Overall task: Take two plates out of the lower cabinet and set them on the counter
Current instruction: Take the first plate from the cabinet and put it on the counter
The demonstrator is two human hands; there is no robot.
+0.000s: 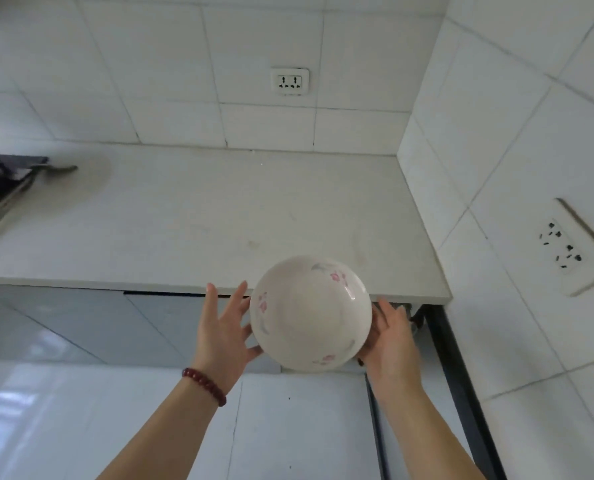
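White china with pink flowers, the plate [311, 313] sits in the air at the front edge of the counter [219, 220], held level between both hands. The left hand [224, 336] supports it from the left with the thumb under the rim and the fingers spread wide and mostly free of it. The right hand [394, 337] cups the opposite rim, its fingers tucked beneath and partly hidden by the plate. So the plate is gripped from two sides and has not touched down; its far half overlaps the counter's edge, its near half hangs over the cabinet front [157, 327].

Judging by what shows, the task is somewhere in its first half. Only this one plate is visible, and it looks deep, almost like a bowl; I cannot tell whether a second one is stacked under it. The counter holds no plate yet. Setting this one down remains to be done, and unless a second is hidden below, another trip to the lower cabinet follows. The space to the right beneath the counter looks dark and open.
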